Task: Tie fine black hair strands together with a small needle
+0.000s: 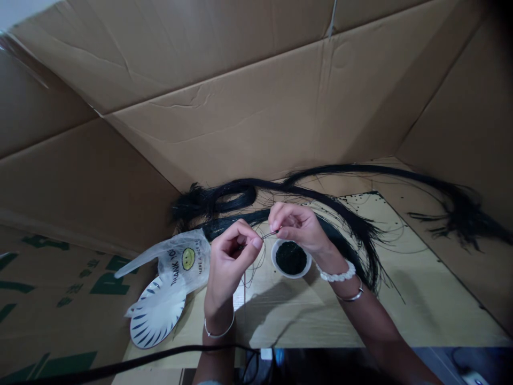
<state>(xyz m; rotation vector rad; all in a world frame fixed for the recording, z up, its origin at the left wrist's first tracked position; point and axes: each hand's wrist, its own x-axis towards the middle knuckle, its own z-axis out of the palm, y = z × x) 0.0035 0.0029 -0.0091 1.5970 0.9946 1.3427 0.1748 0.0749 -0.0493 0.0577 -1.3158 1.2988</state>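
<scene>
Black hair strand (269,233): light, limp, slippery; I pinch it w/ left hand (232,256) & right hand (298,227), near white bowl (291,259).

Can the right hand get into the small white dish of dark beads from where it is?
Probably yes. The right hand hovers just above and behind the white dish, with nothing between them. But its fingertips are pinching a thin dark strand shared with the left hand, so it isn't free.
</scene>
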